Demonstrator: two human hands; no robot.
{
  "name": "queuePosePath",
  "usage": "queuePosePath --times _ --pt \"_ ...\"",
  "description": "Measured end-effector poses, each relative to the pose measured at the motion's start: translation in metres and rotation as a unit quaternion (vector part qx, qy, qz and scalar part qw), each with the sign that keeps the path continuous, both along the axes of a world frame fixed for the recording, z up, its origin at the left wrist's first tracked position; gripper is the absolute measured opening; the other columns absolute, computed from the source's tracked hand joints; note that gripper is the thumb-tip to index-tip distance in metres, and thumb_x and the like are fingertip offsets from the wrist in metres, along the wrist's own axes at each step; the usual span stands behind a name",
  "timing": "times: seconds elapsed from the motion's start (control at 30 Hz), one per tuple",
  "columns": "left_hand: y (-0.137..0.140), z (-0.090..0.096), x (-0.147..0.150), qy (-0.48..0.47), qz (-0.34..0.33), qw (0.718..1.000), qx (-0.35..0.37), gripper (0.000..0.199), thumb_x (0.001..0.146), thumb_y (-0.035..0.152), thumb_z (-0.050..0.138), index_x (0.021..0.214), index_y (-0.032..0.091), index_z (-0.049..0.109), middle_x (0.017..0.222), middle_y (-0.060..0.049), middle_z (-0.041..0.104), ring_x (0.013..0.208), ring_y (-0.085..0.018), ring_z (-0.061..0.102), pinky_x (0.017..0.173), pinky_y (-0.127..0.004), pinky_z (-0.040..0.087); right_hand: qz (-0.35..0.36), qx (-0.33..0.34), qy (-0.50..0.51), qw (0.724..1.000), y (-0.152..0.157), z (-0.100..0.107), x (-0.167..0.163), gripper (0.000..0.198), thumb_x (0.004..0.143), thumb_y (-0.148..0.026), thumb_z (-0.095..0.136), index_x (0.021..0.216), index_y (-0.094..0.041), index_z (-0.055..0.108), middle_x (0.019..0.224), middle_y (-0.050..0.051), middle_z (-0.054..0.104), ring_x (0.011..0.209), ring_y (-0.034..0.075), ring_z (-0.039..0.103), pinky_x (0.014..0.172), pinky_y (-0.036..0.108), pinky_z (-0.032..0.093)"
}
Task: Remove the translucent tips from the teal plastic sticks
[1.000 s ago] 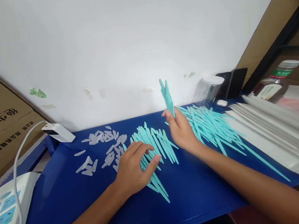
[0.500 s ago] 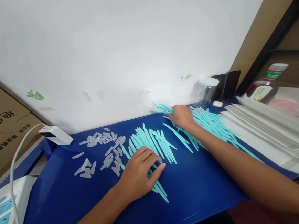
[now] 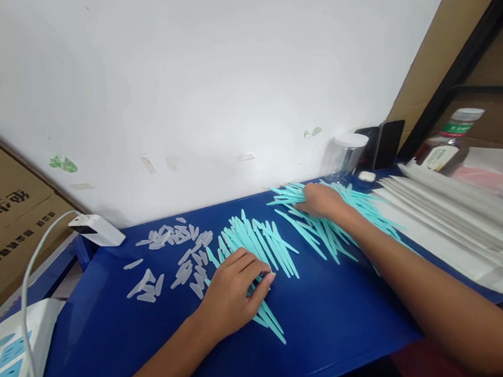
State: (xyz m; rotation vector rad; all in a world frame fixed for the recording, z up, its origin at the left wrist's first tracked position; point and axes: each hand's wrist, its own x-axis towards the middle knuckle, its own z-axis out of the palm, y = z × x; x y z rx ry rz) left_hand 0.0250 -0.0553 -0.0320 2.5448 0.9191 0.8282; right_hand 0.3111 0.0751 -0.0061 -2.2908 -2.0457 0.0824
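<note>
My left hand [image 3: 237, 291] rests over the near end of the left group of teal plastic sticks [image 3: 255, 240], fingers curled and thumb tip close to the index finger. What lies between those fingertips is too small to make out. Several sticks poke out below the palm. Over at the right pile of teal sticks [image 3: 336, 243], my right hand [image 3: 324, 200] is curled round some of them at the back, its fingertips mostly hidden. Left of my left hand are scattered small translucent strips [image 3: 183, 269].
A blue table [image 3: 331, 321] meets a white wall. At the back right stand a clear jar [image 3: 345, 158] with a white lid, dark phones [image 3: 388, 144] and a small white case [image 3: 366, 176]. White sleeves [image 3: 459, 224] lie right; a power strip [image 3: 13, 364] and white device [image 3: 98, 229] are left.
My right hand has moved right and lower onto the pile, and the raised sticks have come down with it. My left hand has stayed in place.
</note>
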Motion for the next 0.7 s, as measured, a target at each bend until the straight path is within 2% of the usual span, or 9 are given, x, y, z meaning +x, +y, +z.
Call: queuePosePath --times 0.13,0.23,0.33,0.43,0.7 --pt "0.000 -0.001 -0.001 0.003 -0.002 1.000 -0.001 0.017 0.106 0.025 0.055 0.104 0.019 0.071 0.093 -0.006 0.072 0.090 -0.021 0.061 0.084 -0.040 0.053 -0.008 0.023 0.009 1.000 0.005 0.008 0.013 0.044 0.102 -0.051 0.052 0.111 -0.014 0.074 0.110 0.020 0.076 0.097 0.031 0.073 0.075 0.034 0.050" --pt "0.000 -0.002 -0.001 0.001 -0.002 1.000 0.003 0.017 0.106 0.025 0.055 0.104 0.020 0.071 0.093 -0.006 0.072 0.090 -0.021 0.062 0.086 -0.040 0.053 -0.026 0.053 0.003 0.998 0.022 0.009 0.017 0.046 0.108 -0.046 0.039 0.121 -0.014 0.070 0.115 0.021 0.075 0.105 0.033 0.071 0.080 0.036 0.049" --pt "0.000 -0.002 -0.001 -0.003 -0.002 1.000 0.009 0.017 0.105 0.024 0.055 0.103 0.020 0.071 0.092 -0.006 0.072 0.089 -0.021 0.062 0.084 -0.039 0.053 -0.041 0.053 -0.003 0.998 0.039 0.005 0.018 0.046 0.103 -0.049 0.053 0.120 -0.011 0.070 0.114 0.023 0.074 0.107 0.034 0.070 0.081 0.035 0.049" --pt "0.001 -0.003 -0.002 -0.006 -0.003 1.000 0.019 0.015 0.105 0.022 0.056 0.101 0.020 0.070 0.090 -0.006 0.071 0.088 -0.021 0.061 0.082 -0.038 0.052 -0.047 0.038 -0.003 0.998 0.049 -0.001 0.022 0.058 0.092 -0.061 0.067 0.113 -0.008 0.072 0.108 0.023 0.075 0.101 0.033 0.072 0.077 0.034 0.049" --pt "0.000 -0.001 -0.004 0.000 -0.005 1.000 0.022 0.016 0.105 0.023 0.055 0.103 0.020 0.071 0.090 -0.006 0.072 0.088 -0.021 0.061 0.081 -0.038 0.052 -0.057 0.016 -0.004 0.998 0.043 -0.002 0.034 0.061 0.088 -0.062 0.071 0.117 -0.008 0.071 0.111 0.023 0.074 0.101 0.033 0.072 0.074 0.034 0.049"
